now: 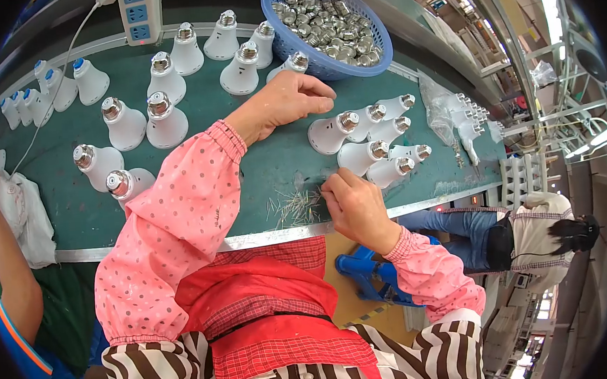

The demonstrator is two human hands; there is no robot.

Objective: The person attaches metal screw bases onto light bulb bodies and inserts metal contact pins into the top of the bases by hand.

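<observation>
My left hand is over the green table, between the standing white LED bulbs. Its fingers reach to the right, slightly bent and apart, and I see nothing in them. Just behind it stands a bulb with a metal screw cap. My right hand is at the front edge, its fingers curled into a pinch; whatever they hold is hidden. Beside its fingertips lies a loose pile of thin wire pieces. A bulb from a cluster of capped bulbs stands just behind the right hand.
A blue basket of metal caps sits at the back. More capped bulbs stand left; blue-topped ones lie beyond. A power strip, clear plastic bag and blue stool are around. Co-workers are at left and right.
</observation>
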